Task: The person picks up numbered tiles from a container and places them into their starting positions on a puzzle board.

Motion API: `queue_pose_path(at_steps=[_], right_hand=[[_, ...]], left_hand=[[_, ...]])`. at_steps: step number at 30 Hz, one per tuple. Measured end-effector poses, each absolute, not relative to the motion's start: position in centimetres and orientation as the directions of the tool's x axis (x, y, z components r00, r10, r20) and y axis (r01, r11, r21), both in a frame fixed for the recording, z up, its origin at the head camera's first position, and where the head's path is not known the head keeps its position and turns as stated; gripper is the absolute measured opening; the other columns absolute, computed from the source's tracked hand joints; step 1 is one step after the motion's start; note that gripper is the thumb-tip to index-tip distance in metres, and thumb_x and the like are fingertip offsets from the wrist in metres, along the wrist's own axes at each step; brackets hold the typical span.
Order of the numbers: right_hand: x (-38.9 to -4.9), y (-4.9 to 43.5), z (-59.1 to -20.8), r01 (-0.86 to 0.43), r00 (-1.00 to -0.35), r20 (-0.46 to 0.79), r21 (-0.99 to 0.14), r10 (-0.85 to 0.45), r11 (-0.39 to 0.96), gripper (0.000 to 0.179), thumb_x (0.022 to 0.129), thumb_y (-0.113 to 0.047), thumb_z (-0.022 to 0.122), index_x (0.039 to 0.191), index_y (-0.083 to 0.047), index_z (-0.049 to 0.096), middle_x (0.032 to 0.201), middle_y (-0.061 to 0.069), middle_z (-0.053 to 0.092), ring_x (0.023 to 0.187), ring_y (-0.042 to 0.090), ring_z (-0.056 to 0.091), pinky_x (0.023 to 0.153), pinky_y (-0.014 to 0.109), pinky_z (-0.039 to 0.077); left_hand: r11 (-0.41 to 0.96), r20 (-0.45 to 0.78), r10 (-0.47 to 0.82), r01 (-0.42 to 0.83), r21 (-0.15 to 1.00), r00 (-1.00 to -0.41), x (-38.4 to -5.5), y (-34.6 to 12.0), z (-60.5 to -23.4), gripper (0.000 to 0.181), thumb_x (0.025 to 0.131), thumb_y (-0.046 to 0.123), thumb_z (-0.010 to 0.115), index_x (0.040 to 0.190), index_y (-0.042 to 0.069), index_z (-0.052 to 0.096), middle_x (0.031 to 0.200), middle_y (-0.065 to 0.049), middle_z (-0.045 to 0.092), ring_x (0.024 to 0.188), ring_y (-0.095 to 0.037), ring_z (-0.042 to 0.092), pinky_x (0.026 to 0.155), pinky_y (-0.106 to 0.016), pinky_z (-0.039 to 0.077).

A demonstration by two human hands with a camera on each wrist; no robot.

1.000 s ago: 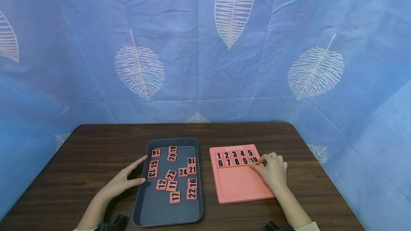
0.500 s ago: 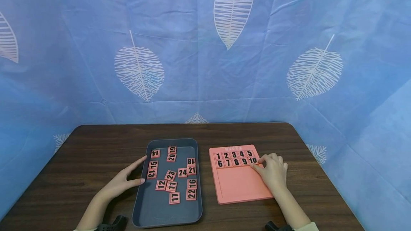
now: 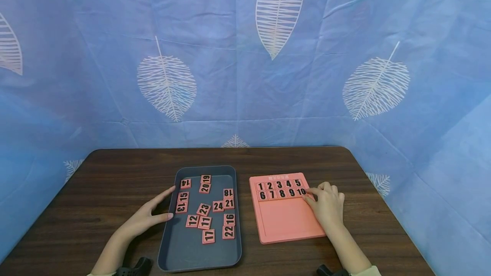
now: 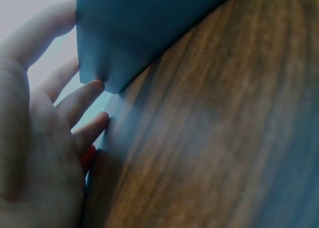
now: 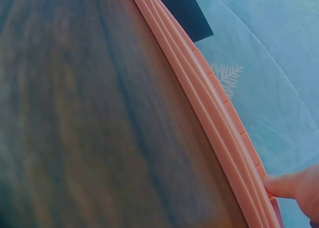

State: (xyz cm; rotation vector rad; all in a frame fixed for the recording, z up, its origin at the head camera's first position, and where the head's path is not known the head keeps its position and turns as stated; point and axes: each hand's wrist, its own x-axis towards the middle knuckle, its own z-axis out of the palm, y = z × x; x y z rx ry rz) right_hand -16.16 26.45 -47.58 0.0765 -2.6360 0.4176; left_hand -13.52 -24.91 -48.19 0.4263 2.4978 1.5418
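A pink number board (image 3: 288, 220) lies on the right of the table, tiles 1 to 10 in its top two rows. At the right end of the second row, the curled thumb and index finger of my right hand (image 3: 329, 205) pinch the corner of the number 10 tile (image 3: 301, 192). The right wrist view shows the thumb (image 5: 281, 186) against the board's edge. My left hand (image 3: 143, 216), fingers fairly straight and spread, touches the left rim of a dark grey tray (image 3: 199, 261). Loose pink number tiles lie in this tray, among them tile 24 (image 3: 218, 206) and tile 11 (image 3: 205, 222).
Beneath everything is a dark wood-grain table (image 3: 126, 169) with rounded far corners. Behind it hangs a blue cloth (image 3: 230, 84) with white leaf prints. A strip of table separates the tray from the board. Tiles 17 (image 3: 209, 236) and 22 (image 3: 228, 232) lie nearest the tray's front.
My right fingertips have shifted slightly right, uncovering more of the number 10 tile, which sits a little further left against tile 9. My left hand and the tray have stayed put.
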Motion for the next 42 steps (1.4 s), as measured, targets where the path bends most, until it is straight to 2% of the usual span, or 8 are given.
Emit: queue_pose_path(at_steps=[4,9,20,32,42], right_hand=[[-16.2,26.2,-47.3,-0.141,-0.879,0.476,-0.300,0.020,0.944,0.027,0.073,-0.026,0.084,0.094,-0.010,0.078,0.088,0.006,0.049,0.077,0.026,0.039,0.067,0.043,0.024],[-15.9,25.1,-46.4,-0.224,-0.854,0.520,-0.365,-0.002,0.904,0.026,0.071,-0.021,0.086,0.093,-0.010,0.078,0.091,0.006,0.052,0.078,0.025,0.042,0.066,0.041,0.024],[-15.2,21.4,-44.1,-0.408,-0.787,0.609,-0.403,-0.093,0.819,0.028,0.064,-0.012,0.090,0.089,-0.013,0.079,0.086,-0.003,0.047,0.077,0.018,0.038,0.069,0.039,0.023],[-14.5,17.1,-42.6,-0.539,-0.760,0.620,-0.434,-0.196,0.722,0.031,0.063,-0.014,0.090,0.092,-0.015,0.078,0.087,-0.006,0.045,0.077,0.013,0.033,0.069,0.037,0.020],[-14.1,13.7,-41.9,-0.588,-0.753,0.608,-0.452,-0.251,0.671,0.029,0.065,-0.018,0.089,0.092,-0.021,0.078,0.092,-0.007,0.049,0.081,0.013,0.037,0.073,0.042,0.026]], left_hand=[[0.418,0.008,0.338,0.158,0.894,-0.941,-13.6,-25.0,-48.3,0.073,0.091,0.022,0.066,0.153,0.017,0.028,0.155,-0.021,0.019,0.138,-0.050,0.013,0.096,-0.074,0.021],[0.405,0.004,0.332,0.146,0.903,-0.943,-13.7,-25.1,-48.6,0.073,0.091,0.023,0.067,0.153,0.020,0.028,0.155,-0.019,0.019,0.138,-0.048,0.014,0.098,-0.073,0.020],[0.407,0.011,0.328,0.152,0.901,-0.945,-13.8,-25.1,-48.5,0.074,0.091,0.023,0.067,0.153,0.019,0.027,0.155,-0.019,0.020,0.138,-0.048,0.016,0.098,-0.073,0.019],[0.413,0.009,0.330,0.152,0.898,-0.944,-13.8,-25.1,-48.6,0.074,0.091,0.023,0.067,0.153,0.018,0.027,0.155,-0.020,0.020,0.138,-0.048,0.015,0.098,-0.073,0.018],[0.395,0.017,0.333,0.155,0.906,-0.943,-13.8,-25.1,-48.7,0.074,0.091,0.023,0.067,0.153,0.019,0.027,0.155,-0.019,0.020,0.138,-0.048,0.015,0.098,-0.073,0.019]])
